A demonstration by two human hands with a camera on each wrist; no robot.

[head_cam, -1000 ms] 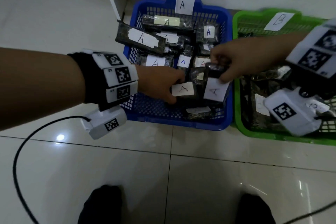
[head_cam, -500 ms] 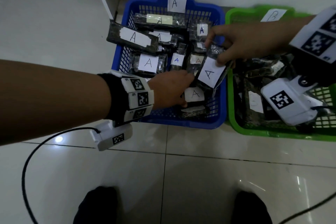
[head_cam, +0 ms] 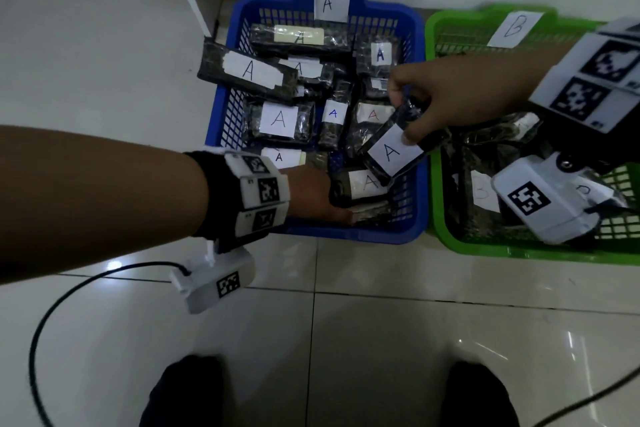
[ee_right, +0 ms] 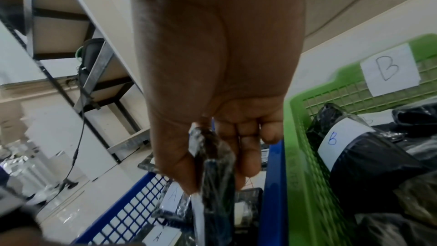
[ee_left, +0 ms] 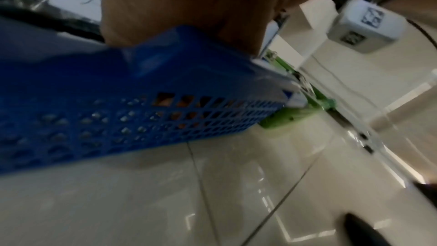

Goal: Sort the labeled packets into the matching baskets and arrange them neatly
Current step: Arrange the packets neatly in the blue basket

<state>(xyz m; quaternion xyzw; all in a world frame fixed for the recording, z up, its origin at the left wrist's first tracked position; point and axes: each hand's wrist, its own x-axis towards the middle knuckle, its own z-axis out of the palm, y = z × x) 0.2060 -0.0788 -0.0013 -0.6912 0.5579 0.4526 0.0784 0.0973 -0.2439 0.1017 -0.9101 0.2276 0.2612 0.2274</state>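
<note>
Reaching in over the near rim of the blue basket, the person's left hand sits lowest and closest, its fingers against a packet marked A lying flat in the near right corner. Whether those fingers curl round that packet or just press on it can't be told; the head view hides the fingertips and the left wrist view only shows the basket wall from outside.

Just beyond and a bit higher, the right hand pinches the held packet, also marked A, by its far end, thumb on one face and fingers on the other, as the right wrist view shows edge-on. That packet hangs tilted over the basket's right side, its long axis running diagonally from the far right down toward the near left, so its lower end overlaps the corner packet under the left hand. That's probably the bit everything turns on: the free spot seems to be below and to the near left of the right hand, and the packet would likely need turning to line up with its neighbours instead of lying across them.

Further back, more A packets fill the basket, one long packet draped over the left rim. To the right, touching side by side, the green basket holds B packets.
</note>
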